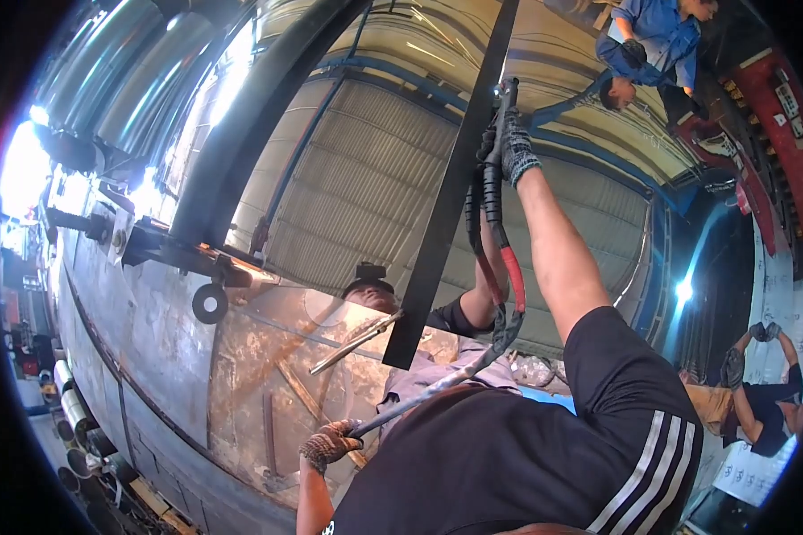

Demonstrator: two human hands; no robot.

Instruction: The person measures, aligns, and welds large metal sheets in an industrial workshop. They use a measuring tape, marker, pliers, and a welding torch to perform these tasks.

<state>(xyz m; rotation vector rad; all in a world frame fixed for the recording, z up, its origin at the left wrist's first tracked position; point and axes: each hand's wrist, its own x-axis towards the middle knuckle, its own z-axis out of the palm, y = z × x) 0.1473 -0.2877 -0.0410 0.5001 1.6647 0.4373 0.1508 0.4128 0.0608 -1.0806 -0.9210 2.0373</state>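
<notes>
My right hand (517,150), in a grey knitted glove, is raised at the upper centre, its fingers closed round a dark handheld tool (508,94) beside a long black strip (451,192). From the tool, black and red cables (514,278) hang down and join a thicker grey cable (442,383). Low on the left, my left hand (330,444), in a brown and grey glove, is wrapped round that cable's lower end. A metal rod (352,346) slants near the strip's lower end. Another person's dark-gloved hand (488,145) is close beside the tool, partly hidden.
A person with a dark cap (371,291) is behind the strip. Large dark pipes (259,116) and a metal ring (210,304) stand left, over a big metal surface (165,330). Other people (656,45) show at the right; a bright light (684,291) glares there.
</notes>
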